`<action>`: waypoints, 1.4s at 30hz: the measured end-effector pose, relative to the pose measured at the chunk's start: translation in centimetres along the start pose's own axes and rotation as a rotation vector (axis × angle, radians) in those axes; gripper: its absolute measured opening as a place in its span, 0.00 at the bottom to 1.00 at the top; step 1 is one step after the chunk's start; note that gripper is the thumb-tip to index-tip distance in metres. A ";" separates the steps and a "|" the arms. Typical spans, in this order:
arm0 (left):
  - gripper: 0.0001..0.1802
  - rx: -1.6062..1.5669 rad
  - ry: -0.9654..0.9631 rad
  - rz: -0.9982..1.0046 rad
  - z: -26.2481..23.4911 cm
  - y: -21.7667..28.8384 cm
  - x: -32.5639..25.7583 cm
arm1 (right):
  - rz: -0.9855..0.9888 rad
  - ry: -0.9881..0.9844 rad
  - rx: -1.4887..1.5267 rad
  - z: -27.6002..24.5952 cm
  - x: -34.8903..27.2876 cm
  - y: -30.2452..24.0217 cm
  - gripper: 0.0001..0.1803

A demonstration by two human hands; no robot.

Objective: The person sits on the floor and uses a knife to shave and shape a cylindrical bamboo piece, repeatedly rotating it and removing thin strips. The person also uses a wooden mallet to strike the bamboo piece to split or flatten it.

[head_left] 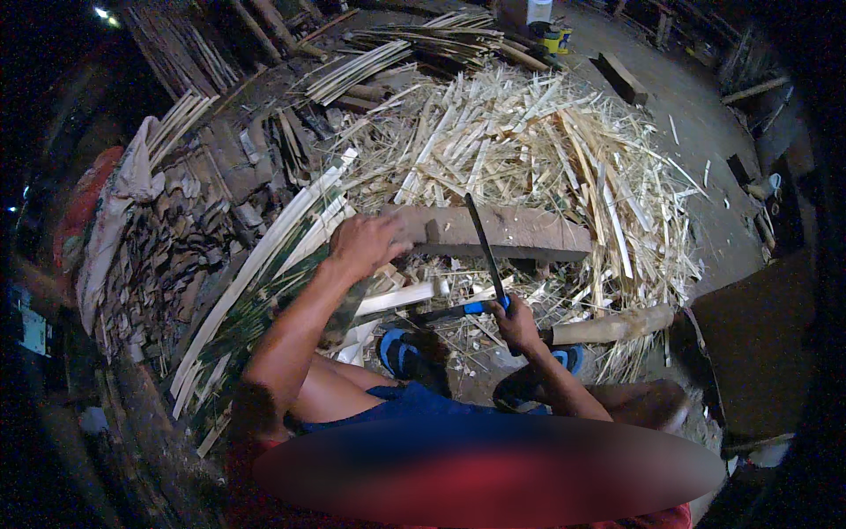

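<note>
Splitting step, judged. Bamboo strips (264, 273) run down and away from the left hand (366, 242), which is closed over their upper ends at the wooden block (520, 231). Right hand (515, 322) is closed around the knife (485, 251), blade rising above the grip. The next stroke calls for aligning the blade with a strip end.

White plastic container (538, 11) at top edge, far end of floor, upright, cut off by frame. Just below it, small yellow can (555, 40) with dark band. Pale card or label (33, 331) at far left edge, rectangular, too dim to make out.
</note>
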State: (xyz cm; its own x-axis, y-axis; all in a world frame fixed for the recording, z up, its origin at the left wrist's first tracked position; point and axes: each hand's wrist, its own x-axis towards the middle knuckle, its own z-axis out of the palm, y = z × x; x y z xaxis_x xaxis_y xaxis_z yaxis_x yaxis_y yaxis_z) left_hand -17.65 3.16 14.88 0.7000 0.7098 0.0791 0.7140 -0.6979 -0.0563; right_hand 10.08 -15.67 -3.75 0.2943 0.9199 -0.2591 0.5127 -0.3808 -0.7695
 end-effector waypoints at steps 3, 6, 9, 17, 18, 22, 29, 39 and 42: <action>0.22 -0.149 0.479 0.084 -2.7 1.6 3.1 | -0.006 0.007 0.027 -1.5 -0.4 -0.8 0.23; 0.20 -0.216 0.703 0.087 -6.0 3.8 7.0 | -0.083 0.066 0.116 -3.5 -0.7 -1.0 0.19; 0.19 -0.256 0.794 0.107 -8.0 7.0 10.6 | -0.044 0.055 0.237 -4.7 -0.7 -0.8 0.15; 0.26 -0.325 0.982 0.019 -4.1 13.3 16.3 | -0.035 0.217 0.329 -4.2 -1.9 1.4 0.11; 0.30 -0.388 1.077 0.026 -3.3 13.1 16.2 | 0.010 0.211 0.360 -4.7 -2.4 1.4 0.12; 0.51 -0.871 1.008 0.114 -1.0 11.7 14.6 | 0.004 0.253 0.320 -8.1 -3.7 -1.5 0.12; 0.33 -1.432 0.187 -0.232 4.4 12.4 9.8 | -0.333 0.286 0.024 -14.6 -6.4 -13.0 0.26; 0.18 -0.967 0.498 0.121 3.6 14.1 6.9 | -0.425 0.153 -0.013 -15.0 -6.7 -18.0 0.30; 0.19 -1.094 0.296 0.016 2.9 14.2 7.1 | -0.412 0.125 -0.004 -15.0 -6.4 -17.9 0.32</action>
State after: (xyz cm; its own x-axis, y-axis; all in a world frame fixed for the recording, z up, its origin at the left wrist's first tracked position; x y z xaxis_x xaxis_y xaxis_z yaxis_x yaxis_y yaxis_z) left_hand -2.53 -1.44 11.77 0.5736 0.7511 0.3269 0.2062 -0.5187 0.8297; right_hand 11.15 -16.19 20.42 0.1596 0.9769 0.1423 0.6111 0.0155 -0.7914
